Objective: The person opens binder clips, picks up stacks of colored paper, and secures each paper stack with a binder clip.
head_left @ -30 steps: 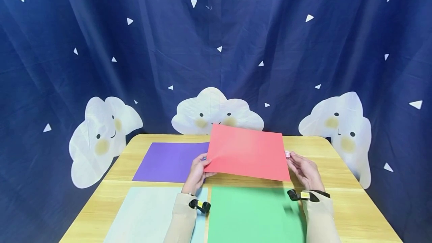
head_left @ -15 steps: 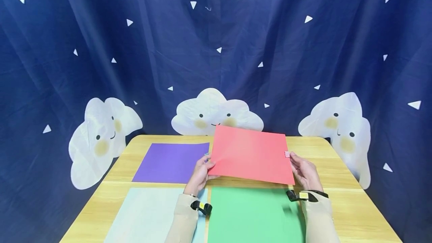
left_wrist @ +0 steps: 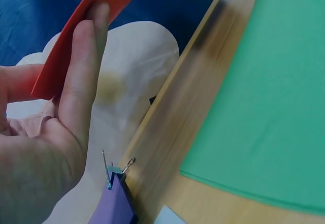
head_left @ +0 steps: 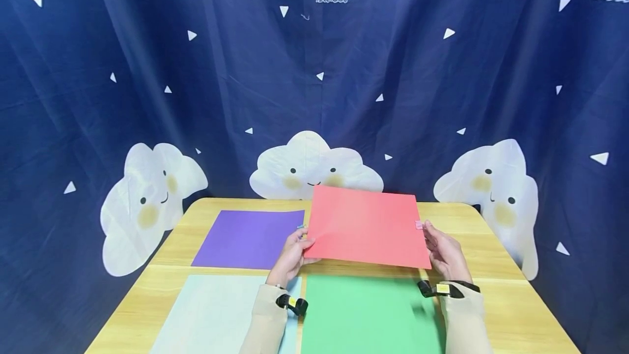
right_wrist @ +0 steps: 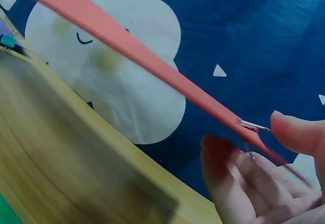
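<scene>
Red paper (head_left: 368,228) is held up, tilted, over the far right part of the table. My left hand (head_left: 290,253) pinches its left edge, with the thumb on one face and the fingers on the other in the left wrist view. A small pink binder clip (head_left: 419,224) sits on the paper's right edge. My right hand (head_left: 444,253) has its thumb and fingers around this clip. In the right wrist view, the clip's wire handles (right_wrist: 254,125) stand spread apart, with the thumb tip at the end of one and fingers by the other.
Purple paper (head_left: 250,239) lies at the back left, with a teal binder clip (left_wrist: 115,170) on its right edge. Nearer are pale blue paper (head_left: 226,310) and green paper (head_left: 371,316) on the wooden table (head_left: 511,310). A dark blue curtain (head_left: 314,102) hangs behind.
The red paper has shifted slightly right and its right edge now meets the pink clip, which earlier stood just beside it. The left hand has moved right a little with the paper.
</scene>
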Demonstrator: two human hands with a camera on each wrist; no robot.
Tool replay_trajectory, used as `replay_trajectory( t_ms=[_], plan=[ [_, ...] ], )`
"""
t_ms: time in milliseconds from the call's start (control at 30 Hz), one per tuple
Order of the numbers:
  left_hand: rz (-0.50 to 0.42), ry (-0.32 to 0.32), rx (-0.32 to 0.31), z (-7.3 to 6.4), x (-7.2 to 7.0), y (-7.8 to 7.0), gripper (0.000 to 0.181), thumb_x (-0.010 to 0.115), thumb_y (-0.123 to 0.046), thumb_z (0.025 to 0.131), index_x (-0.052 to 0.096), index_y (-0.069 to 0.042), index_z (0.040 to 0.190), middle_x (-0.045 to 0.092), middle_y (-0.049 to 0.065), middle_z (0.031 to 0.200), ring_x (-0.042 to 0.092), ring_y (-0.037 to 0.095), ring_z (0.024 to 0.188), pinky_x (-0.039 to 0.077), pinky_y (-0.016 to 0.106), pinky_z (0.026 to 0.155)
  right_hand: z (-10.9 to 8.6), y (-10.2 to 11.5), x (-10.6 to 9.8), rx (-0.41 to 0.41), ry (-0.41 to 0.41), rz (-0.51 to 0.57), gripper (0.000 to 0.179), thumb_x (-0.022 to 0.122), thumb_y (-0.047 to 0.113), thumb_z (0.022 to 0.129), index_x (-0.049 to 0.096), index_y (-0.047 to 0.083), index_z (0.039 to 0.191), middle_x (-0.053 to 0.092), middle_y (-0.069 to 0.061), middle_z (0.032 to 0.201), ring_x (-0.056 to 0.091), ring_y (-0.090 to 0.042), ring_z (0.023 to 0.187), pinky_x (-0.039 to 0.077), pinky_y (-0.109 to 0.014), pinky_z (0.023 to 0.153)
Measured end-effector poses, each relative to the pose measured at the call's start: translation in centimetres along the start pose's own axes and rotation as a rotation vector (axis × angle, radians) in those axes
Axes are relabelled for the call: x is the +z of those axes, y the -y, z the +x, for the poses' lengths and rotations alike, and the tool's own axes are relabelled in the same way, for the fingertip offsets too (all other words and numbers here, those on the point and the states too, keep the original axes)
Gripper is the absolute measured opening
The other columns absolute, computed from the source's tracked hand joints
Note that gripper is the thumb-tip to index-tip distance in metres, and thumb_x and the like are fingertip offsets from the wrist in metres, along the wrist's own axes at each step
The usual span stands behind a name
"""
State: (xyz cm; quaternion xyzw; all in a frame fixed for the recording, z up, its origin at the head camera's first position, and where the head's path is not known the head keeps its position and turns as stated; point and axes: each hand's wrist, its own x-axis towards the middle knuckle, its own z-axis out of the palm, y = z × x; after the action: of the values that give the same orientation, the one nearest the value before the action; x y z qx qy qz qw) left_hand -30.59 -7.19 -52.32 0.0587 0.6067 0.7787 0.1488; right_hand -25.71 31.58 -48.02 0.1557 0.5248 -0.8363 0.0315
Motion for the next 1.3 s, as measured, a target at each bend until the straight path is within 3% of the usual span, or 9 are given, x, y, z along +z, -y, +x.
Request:
replay_trajectory(
  t_ms=[133,433,700,1000,1300],
  plan=[
    [-0.009,-0.006,0.007,0.0,0.1,0.0,0.040,0.054,-0.006,0.103,0.044,0.004,0.141,0.066,0.004,0.101,0.073,0.012,0.081,0.065,0.034,0.076,-0.1,0.1,-0.1,-0.002,0.008,-0.035,0.018,0.063,0.034,0.103,0.076,0.031,0.091,0.076,0.017,0.092,0.070,-0.002,0.089,0.062,-0.023,0.081],
    [-0.038,0.013,0.011,0.0,0.2,0.0,0.040,0.053,-0.006,0.104,0.043,0.005,0.142,0.070,0.003,0.097,0.074,0.011,0.078,0.065,0.031,0.075,-0.6,0.7,-0.2,-0.040,0.062,0.035,0.024,0.060,0.025,0.106,0.080,0.029,0.095,0.076,0.014,0.098,0.069,-0.005,0.089,0.061,-0.021,0.078],
    [-0.055,0.013,0.014,0.0,0.4,-0.2,0.041,0.050,-0.005,0.105,0.042,0.004,0.144,0.070,0.003,0.099,0.075,0.013,0.078,0.065,0.029,0.072,-0.9,1.2,0.3,-0.057,0.046,0.052,0.022,0.061,0.022,0.105,0.080,0.029,0.096,0.076,0.016,0.101,0.065,-0.002,0.098,0.058,-0.018,0.085],
    [0.001,-0.001,0.037,-0.2,0.8,-0.5,0.042,0.050,-0.007,0.106,0.042,0.003,0.146,0.071,0.004,0.100,0.075,0.013,0.079,0.065,0.030,0.074,-0.6,1.2,0.3,-0.090,0.046,0.061,0.022,0.061,0.021,0.105,0.081,0.027,0.097,0.076,0.017,0.099,0.065,-0.002,0.099,0.055,-0.017,0.086],
    [0.054,-0.002,0.050,-0.1,0.7,-0.2,0.044,0.050,-0.008,0.107,0.041,0.003,0.149,0.071,0.005,0.096,0.076,0.014,0.077,0.066,0.033,0.074,-0.2,0.8,0.3,-0.072,0.015,0.015,0.014,0.064,0.029,0.103,0.068,0.027,0.116,0.074,0.016,0.101,0.067,-0.004,0.097,0.058,-0.019,0.084]
  ],
)
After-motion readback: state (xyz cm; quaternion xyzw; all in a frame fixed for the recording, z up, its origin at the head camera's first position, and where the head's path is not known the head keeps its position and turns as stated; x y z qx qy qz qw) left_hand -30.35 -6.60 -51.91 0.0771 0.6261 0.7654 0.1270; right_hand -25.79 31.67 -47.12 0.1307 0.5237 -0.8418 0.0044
